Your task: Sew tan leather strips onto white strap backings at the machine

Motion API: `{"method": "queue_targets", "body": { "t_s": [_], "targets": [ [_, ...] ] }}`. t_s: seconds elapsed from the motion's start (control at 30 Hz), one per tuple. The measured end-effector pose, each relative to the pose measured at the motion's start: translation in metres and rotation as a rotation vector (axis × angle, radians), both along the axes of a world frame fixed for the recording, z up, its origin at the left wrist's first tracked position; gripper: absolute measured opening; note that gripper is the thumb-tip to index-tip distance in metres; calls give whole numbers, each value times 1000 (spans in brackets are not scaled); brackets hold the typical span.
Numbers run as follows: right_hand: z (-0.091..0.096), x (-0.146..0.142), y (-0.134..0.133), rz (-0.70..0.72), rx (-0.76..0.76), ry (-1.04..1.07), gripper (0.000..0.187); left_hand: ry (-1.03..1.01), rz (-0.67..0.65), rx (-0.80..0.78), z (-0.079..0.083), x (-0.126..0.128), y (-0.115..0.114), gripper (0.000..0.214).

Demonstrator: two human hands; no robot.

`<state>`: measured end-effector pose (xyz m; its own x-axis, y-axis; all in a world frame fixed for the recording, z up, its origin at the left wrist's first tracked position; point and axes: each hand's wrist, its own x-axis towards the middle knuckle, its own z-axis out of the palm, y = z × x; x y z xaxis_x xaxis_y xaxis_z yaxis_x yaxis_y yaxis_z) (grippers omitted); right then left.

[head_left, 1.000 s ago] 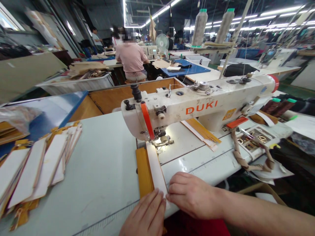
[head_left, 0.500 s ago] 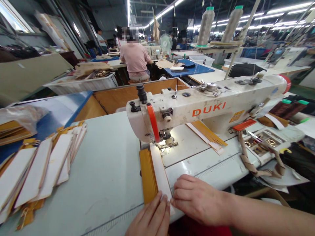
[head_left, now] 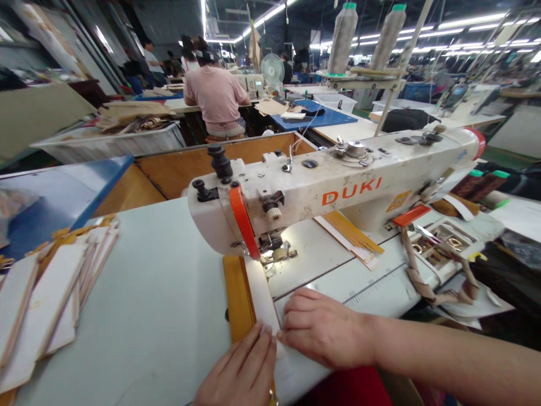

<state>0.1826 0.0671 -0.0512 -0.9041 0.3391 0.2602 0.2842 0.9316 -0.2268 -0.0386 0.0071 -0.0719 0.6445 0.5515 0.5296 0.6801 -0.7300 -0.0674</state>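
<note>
- The left hand (head_left: 239, 372) lies flat and open, its fingertips pressing the near end of the white strip (head_left: 260, 296). The right hand (head_left: 323, 327) has its fingers bent and their tips on the strip's right edge. Neither hand grips anything.
- The white strip lies on the machine bed, touching the yellow strip (head_left: 237, 296) on its left. Its far end runs under the presser foot (head_left: 276, 255).
- Risk: uneven pressure from the two hands would likely skew the white strip off the yellow one, so a seam would wander.
- Risk: only fingertips hold the strip down, so a pull from the feed could slide it out from under them.
- Risk: fingers following the strip toward the foot come close to the needle, which is hidden behind the foot.
- The sewing machine (head_left: 338, 186) head hangs over the far end and blocks the view of the stitch point.
- A pile of finished pieces (head_left: 51, 299) lies well to the left.
- More strips (head_left: 350, 234) lie behind the machine arm.
- A braided strap (head_left: 416, 270) and a tray of metal rings (head_left: 439, 248) sit to the right, clear of the hands.
- A person in a pink top (head_left: 215, 98) sits at a far table, facing away.
</note>
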Motion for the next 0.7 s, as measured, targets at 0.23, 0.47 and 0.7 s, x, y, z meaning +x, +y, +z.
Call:
{"method": "queue_targets", "body": {
  "t_s": [0.23,0.47,0.7],
  "targets": [
    [-1,-9,30,-53,32,10,22,72,16,23,10,-4,32,38],
    [-4,-18,56,-132,100,57,24,202,-20,102,18,-10,67,36],
    [-11,-25,63,-295,121,118,17,116,-14,19,8,-17,96,35]
  ]
}}
